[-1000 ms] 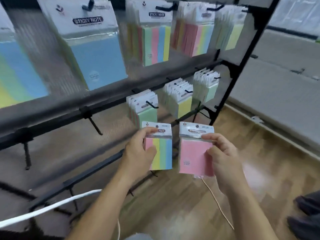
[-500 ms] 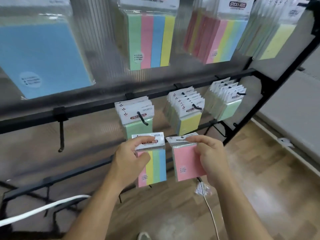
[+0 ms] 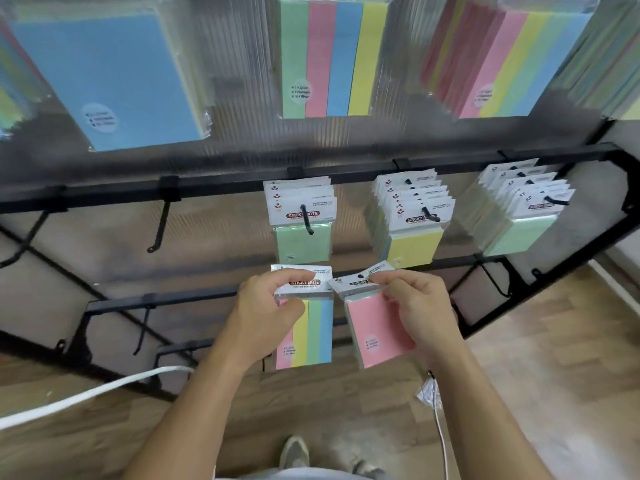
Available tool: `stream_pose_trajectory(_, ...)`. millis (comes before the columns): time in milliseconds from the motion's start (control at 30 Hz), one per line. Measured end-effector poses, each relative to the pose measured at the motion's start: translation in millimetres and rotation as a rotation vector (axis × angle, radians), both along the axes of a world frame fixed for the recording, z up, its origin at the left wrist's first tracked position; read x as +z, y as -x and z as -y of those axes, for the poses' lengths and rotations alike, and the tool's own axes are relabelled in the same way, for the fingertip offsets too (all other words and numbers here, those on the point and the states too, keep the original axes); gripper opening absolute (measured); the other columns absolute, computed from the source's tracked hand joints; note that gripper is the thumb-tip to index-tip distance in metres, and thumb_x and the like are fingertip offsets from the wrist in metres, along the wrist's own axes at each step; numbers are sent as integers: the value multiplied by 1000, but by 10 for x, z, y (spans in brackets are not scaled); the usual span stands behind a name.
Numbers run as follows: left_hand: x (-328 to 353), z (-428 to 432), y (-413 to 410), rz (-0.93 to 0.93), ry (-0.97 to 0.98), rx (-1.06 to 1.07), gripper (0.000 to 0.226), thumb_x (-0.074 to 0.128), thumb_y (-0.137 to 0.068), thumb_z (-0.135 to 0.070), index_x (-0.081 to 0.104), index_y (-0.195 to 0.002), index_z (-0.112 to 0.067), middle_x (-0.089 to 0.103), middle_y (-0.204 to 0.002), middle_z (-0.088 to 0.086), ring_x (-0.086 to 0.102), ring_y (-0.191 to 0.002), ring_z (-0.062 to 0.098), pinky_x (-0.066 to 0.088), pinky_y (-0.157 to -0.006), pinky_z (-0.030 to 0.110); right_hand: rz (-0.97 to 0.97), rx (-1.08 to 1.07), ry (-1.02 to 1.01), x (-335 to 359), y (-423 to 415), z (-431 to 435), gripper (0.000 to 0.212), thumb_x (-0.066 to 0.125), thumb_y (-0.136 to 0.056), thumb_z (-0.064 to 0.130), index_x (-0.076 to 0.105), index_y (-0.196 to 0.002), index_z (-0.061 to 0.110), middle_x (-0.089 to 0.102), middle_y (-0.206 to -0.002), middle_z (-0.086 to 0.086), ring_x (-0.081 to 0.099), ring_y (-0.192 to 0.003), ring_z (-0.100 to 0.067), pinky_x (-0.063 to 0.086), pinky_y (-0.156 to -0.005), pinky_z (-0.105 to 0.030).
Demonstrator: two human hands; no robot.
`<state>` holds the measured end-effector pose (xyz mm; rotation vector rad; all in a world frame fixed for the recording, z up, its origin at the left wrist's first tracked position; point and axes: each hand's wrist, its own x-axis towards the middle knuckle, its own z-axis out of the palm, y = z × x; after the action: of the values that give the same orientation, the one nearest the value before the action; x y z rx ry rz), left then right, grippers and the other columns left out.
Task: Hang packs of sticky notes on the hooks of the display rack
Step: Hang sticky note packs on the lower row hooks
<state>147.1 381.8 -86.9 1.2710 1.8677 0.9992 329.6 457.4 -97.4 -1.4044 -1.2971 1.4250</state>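
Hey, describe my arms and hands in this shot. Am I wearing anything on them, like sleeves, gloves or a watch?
Nothing is worn on them. The left hand and right hand have no gloves, and no rings show on the visible fingers. The left forearm and right forearm show no sleeves, watch or wristband down to the bottom edge of the picture.

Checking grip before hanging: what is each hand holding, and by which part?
The left hand pinches the striped pack at its header card; the right hand pinches the pink pack by its header too.
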Motion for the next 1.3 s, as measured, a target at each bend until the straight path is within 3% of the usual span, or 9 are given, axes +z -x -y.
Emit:
stream_pose_trajectory(100,53,46,-58,56,-67,28,42,50,-88,12,70,-113,-14,52,-43,-24,50,-40,-2,33,-41,8,-12,-25,-42,7,-73,-32,38,48,-86,-6,75,-77,19,63,-56,10,48,-50,-3,34,-45,-12)
stream_pose_trajectory(167,126,73,-112,99,-107,31,45,47,-90,13,65,-117,-19,51,-41,-22,42,-33,0,25,-38,6,-26,-62,-90,32,-149,-71,38,47,-86,-7,75,-82,18,58,-53,10,43,-52,-8,32,-45,-14)
stream_pose_trajectory(300,147,-19,-138,167,-177,86,54,54,-94,1,60,-111,-50,71,-106,-16,69,-79,6,61,-67,33,-95,-100,-220,156,-246,-137,42,46,-87,-12,73,-93,20,69,-80,7,52,-57,0,39,-53,-10)
stream_pose_trajectory(367,174,-69,-163,173,-202,100,54,57,-93,-4,59,-108,-56,67,-119,-12,69,-90,13,59,-76,47,-109,-115,-291,208,-272,-167,44,46,-87,-14,71,-102,18,67,-91,7,54,-61,6,39,-55,-6)
stream_pose_trajectory(767,92,-156,-152,195,-231,190,56,55,-95,-2,56,-113,-55,66,-119,-10,69,-96,19,57,-75,56,0,-129,-412,117,-352,-304,45,48,-84,-1,66,-115,25,52,-71,17,39,-53,-2,30,-49,-12)
stream_pose_trajectory(933,132,-211,-102,49,-230,96,60,55,-94,0,49,-115,-55,56,-118,-24,61,-100,-1,51,-74,9,-18,-208,-439,82,-321,-336,51,45,-87,-10,64,-114,28,59,-83,17,45,-54,1,31,-49,-9)
stream_pose_trajectory(1000,133,-240,-87,30,-197,73,60,53,-95,0,46,-121,-53,53,-117,-27,58,-105,1,46,-70,4,-8,-219,-435,66,-329,-378,50,46,-87,-9,65,-117,25,61,-85,17,43,-52,0,31,-48,-10)
stream_pose_trajectory(1100,80,-307,-48,61,-162,70,58,52,-98,-4,44,-120,-57,55,-125,-14,59,-107,9,46,-62,8,16,-206,-417,8,-337,-419,50,47,-86,-4,65,-121,25,58,-81,15,38,-51,-2,31,-50,-12)
stream_pose_trajectory(1300,-23,-465,12,35,-182,121,59,52,-98,-7,46,-127,-57,53,-129,-10,59,-98,0,55,-81,25,176,-133,-434,-39,-343,-556,51,46,-89,0,59,-131,25,50,-73,18,44,-63,-4,35,-63,-13)
